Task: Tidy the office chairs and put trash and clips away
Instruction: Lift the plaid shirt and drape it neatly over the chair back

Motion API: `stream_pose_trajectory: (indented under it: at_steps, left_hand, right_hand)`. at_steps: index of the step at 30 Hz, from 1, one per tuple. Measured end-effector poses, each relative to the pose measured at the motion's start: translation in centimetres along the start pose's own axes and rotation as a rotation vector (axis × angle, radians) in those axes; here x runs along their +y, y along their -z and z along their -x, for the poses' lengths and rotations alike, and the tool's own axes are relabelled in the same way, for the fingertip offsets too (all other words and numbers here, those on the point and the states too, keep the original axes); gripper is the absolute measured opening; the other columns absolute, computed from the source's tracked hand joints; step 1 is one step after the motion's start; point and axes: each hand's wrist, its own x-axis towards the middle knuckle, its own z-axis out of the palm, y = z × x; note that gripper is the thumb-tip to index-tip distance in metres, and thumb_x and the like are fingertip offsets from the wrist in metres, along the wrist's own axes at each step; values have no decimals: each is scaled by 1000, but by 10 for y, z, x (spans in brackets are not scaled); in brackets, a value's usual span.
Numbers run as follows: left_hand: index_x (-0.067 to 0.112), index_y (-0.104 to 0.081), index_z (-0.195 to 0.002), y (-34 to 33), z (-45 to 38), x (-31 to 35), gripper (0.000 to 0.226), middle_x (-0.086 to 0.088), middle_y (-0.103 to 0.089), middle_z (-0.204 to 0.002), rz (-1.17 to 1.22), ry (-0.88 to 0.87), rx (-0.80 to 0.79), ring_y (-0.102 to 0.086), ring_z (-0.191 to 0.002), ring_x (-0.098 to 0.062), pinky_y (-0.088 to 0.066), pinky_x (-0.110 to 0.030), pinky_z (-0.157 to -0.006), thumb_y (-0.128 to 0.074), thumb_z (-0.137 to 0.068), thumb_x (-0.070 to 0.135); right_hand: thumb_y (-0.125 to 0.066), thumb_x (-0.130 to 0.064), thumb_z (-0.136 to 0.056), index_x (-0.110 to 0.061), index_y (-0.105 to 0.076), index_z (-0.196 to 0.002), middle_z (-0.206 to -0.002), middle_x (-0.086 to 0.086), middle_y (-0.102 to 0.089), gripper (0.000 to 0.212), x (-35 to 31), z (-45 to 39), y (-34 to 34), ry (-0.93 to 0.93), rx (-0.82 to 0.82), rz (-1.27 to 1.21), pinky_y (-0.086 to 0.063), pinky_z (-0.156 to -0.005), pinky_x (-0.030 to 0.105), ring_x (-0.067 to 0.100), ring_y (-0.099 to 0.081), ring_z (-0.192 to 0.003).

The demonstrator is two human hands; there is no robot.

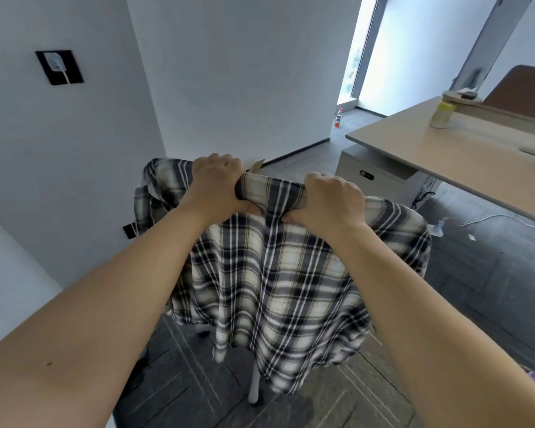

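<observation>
At the far left I saw a pale wall carrying a black socket plate (59, 67) with a white plug in it, and the wall's corner edge ran down close behind the chair. My left hand (218, 183) gripped the top edge of the plaid shirt (269, 279), fingers curled over the far side and thumb pinching underneath. The shirt hung draped over the chair back, covering it completely; the cloth was soft woven check in black, cream and white, falling in loose folds. Beneath it, only a white chair leg (255, 386) showed, standing on dark grey carpet tiles with thin lines. My right hand (329, 200) held the same rolled edge just beside the left, fingers wrapped over it, thumb tucked below. Between the shirt's right shoulder and the desk (445, 156) lay an open strip of floor with a white cable (501, 219) trailing across it. The desk had a smooth light wood top with a straight, thin edge, and a white drawer unit (374, 174) under it. A cylindrical can (442, 114) stood on it further back. A red-labelled bottle (338, 118) stood on the floor by the bright window.
</observation>
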Motion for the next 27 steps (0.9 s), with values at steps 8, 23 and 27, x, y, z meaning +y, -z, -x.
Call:
stream_pose_trajectory:
  at_steps: [8, 23, 27]
  left_hand:
    - [-1, -54, -101, -6, 24, 47, 70, -14, -57, -103, 35, 41, 39, -48, -106, -28, -27, -38, -97, -75, -60, 51]
    - [-1, -55, -99, -7, 48, 146, 69, -7, -48, -90, 92, -95, 32, -48, -103, -29, -28, -39, -97, -78, -57, 48]
    - [0, -56, -103, -14, 46, 169, 71, -14, -59, -107, 114, -173, 22, -48, -107, -28, -27, -38, -99, -78, -57, 49]
  right_hand:
    - [-74, -45, -71, -13, -41, -76, -78, -1, -47, 46, 37, 29, 7, 20, 4, -22, -32, -66, 27, 18, -44, -73]
    - [-72, -48, -71, -14, -43, -75, -77, -2, -49, 45, 113, 108, 47, -42, 52, 7, -33, -66, 26, 18, -47, -72]
    - [-72, -50, -70, -10, -55, -84, -80, 0, -52, 46, 129, 128, 59, -110, 45, 29, -34, -67, 27, 18, -46, -74]
